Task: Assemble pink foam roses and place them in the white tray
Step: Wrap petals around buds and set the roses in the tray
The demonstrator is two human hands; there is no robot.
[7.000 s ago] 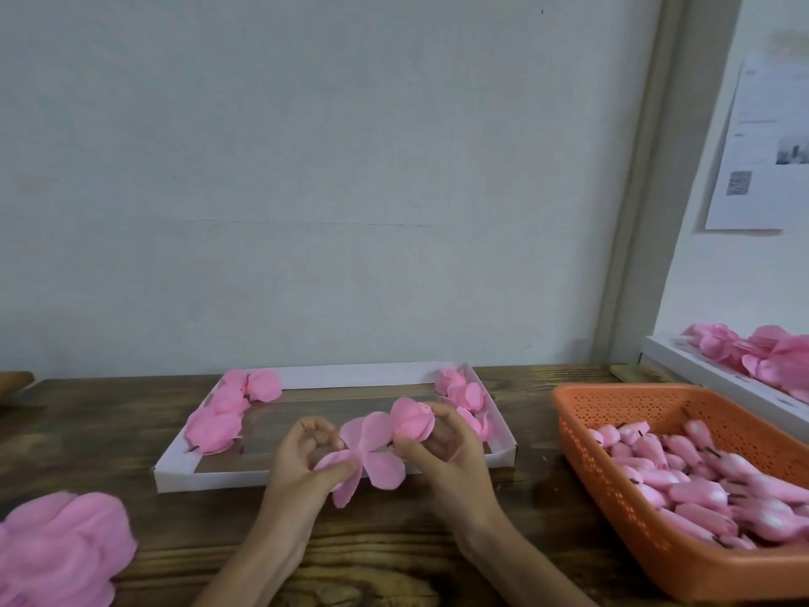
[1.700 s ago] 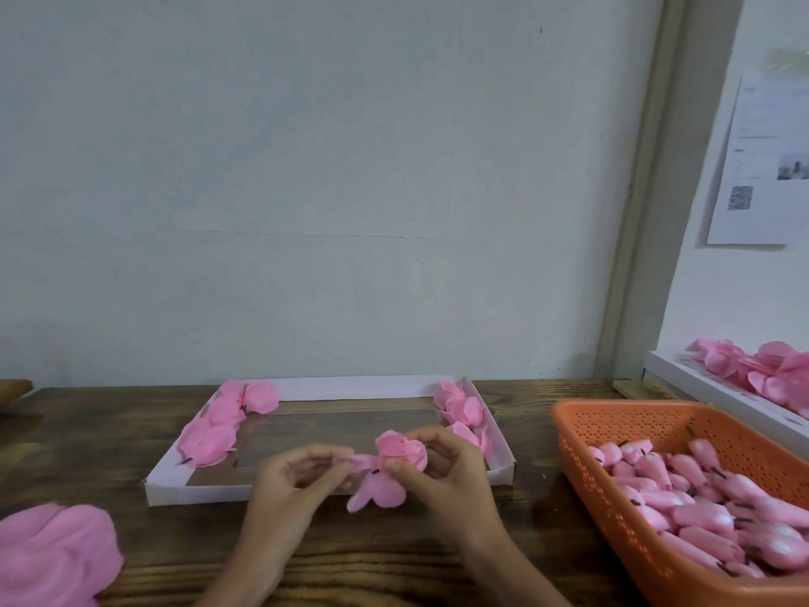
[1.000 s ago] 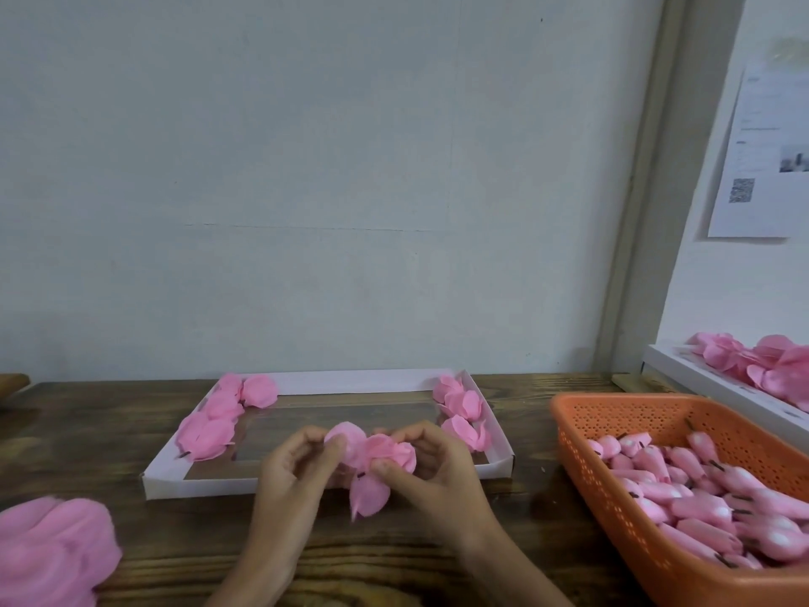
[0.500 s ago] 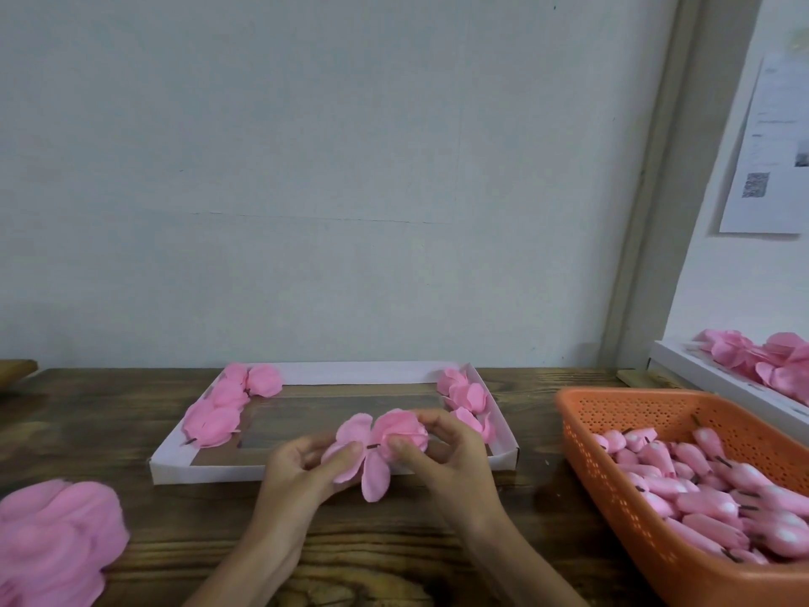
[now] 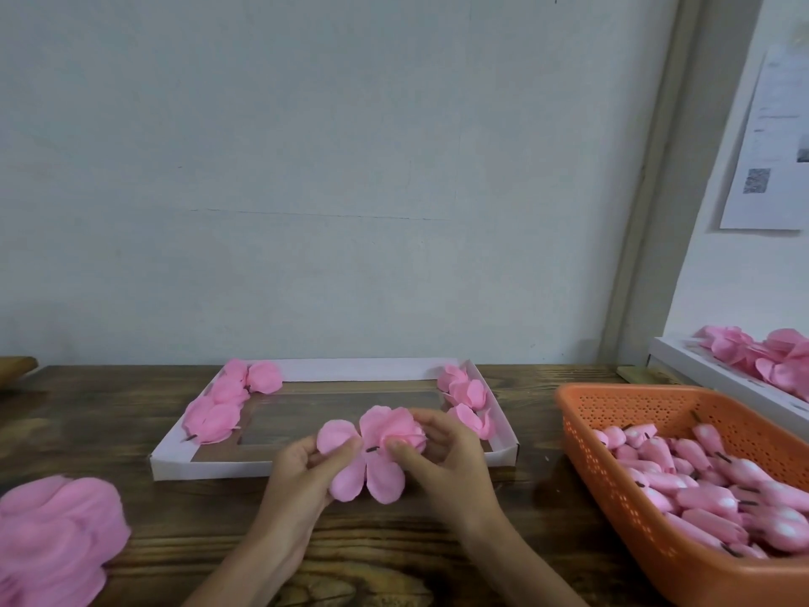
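While the right hand (image 5: 446, 462) pinches the bud (image 5: 394, 424), the left hand (image 5: 302, 479), gripping the petals (image 5: 346, 479), should wrap them snugly.

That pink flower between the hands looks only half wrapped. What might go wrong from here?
1. Several petals of the half-made rose hang loose below the left hand and right hand; if either grip slackens, the wrap may spring open.
2. Foam pinched hard may crease or tear.
3. The finished roses in the white tray lie close behind the right hand, so setting this one down might knock them.
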